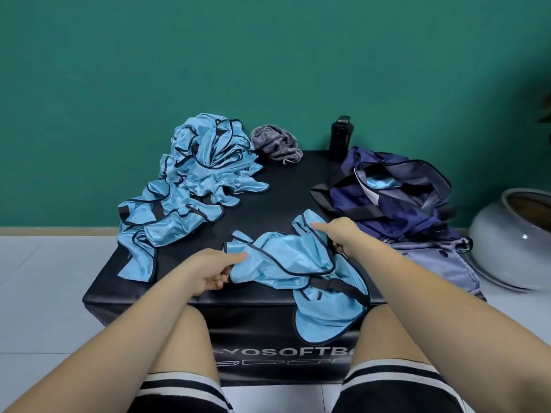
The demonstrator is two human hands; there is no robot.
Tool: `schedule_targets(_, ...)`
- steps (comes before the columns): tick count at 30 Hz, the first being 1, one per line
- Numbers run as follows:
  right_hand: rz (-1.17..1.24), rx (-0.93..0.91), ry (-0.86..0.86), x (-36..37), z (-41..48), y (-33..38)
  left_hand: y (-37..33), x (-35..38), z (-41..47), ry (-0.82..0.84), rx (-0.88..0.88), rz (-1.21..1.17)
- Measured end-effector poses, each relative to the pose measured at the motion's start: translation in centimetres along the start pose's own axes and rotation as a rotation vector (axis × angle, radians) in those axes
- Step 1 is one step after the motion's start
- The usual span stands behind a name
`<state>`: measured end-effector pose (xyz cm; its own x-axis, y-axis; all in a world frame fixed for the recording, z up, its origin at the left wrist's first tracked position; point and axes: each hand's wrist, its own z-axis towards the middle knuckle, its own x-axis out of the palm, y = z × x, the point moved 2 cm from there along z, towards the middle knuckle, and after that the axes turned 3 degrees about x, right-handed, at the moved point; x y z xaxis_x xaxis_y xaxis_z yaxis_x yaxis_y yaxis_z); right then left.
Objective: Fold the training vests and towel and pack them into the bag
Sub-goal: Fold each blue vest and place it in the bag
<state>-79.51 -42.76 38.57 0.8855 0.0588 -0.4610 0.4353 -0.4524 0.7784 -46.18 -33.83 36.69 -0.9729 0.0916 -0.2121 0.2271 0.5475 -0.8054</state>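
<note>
Fingers (235, 257) of our left hand (213, 271) curl round the near-left edge of a light-blue training vest (283, 263), thumb on top, pinching it; our right hand (343, 234) grips the vest's far-right edge, index finger laid along the cloth, the rest curled under the black trim; both hands are closed on the same vest. It lies crumpled on the front of the black soft box (298, 186), one end hanging over the near edge between our knees; it is not flattened, so we judge its fold is only starting.

Progress: the navy duffel bag (399, 204) sits open at the box's right side; a strip of blue cloth (378, 183) shows in its mouth, likely at least one vest packed; how many we cannot tell. Left to do: the heap of vests (190, 180) at the far left, tangled and unfolded; the grey towel (277, 143) bunched at the back, just beside the heap. We judge the task well under half done. A black bottle (339, 138) stands behind the bag.

Writing: white capitals on the box front read "YOSOFTB", cut off at both ends by our legs; no other label is readable.
</note>
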Motion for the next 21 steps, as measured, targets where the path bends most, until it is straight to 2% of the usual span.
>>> schedule_targets(4, -0.038, 0.059, -0.018, 0.1, 1.7, 0.8, -0.4, 0.0, -0.4, 0.019, 0.021, 0.046)
schedule_targets(6, -0.132, -0.012, -0.071, -0.1, 1.8, 1.4, -0.5, -0.4, -0.4, 0.019, 0.014, 0.018)
schedule_targets(9, -0.204, -0.214, -0.117, -0.9, 0.4, 2.4, -0.4, -1.5, -0.5, 0.042, 0.033, -0.018)
schedule_targets(13, 0.044, -0.348, -0.006, -2.5, -2.6, 3.3, -1.9, -2.8, -1.8, 0.023, 0.219, -0.006)
schedule_targets(16, 0.332, -0.324, 0.167, -3.5, -5.2, 4.4, -4.5, -3.1, -4.0, -0.039, 0.418, -0.042)
schedule_targets(21, 0.511, -0.283, 0.280, -5.1, -9.6, 6.7, -9.1, -3.3, -8.1, -0.156, 0.644, -0.057)
